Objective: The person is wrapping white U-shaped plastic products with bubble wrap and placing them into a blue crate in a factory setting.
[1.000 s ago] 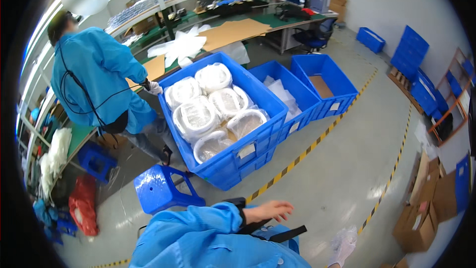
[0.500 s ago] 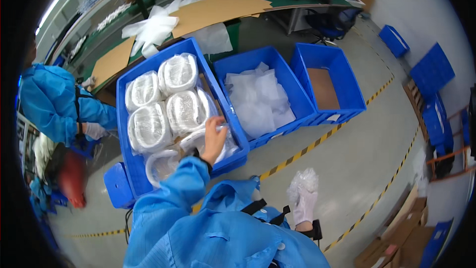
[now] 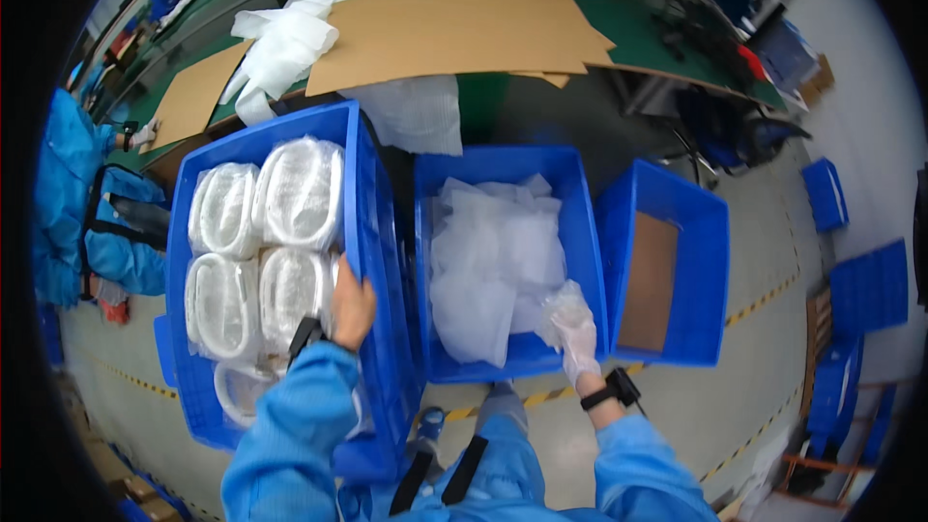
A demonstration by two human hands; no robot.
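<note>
Three blue bins [image 3: 580,261] (cardboard [image 3: 454,24] behind).

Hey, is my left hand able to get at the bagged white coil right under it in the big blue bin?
Probably yes: the left hand is already inside the open big blue bin, against the bagged white coil, with nothing covering it.

The single view comes from a fisheye camera on the person's head, looking steeply down and forward over blue sleeves that enter from the lower edge. It sits close above three blue bins [image 3: 387,261] on the floor, with a green bench [image 3: 619,19] bending along the top (straight edges curve toward the dark rim). No second view shares the scene.
</note>
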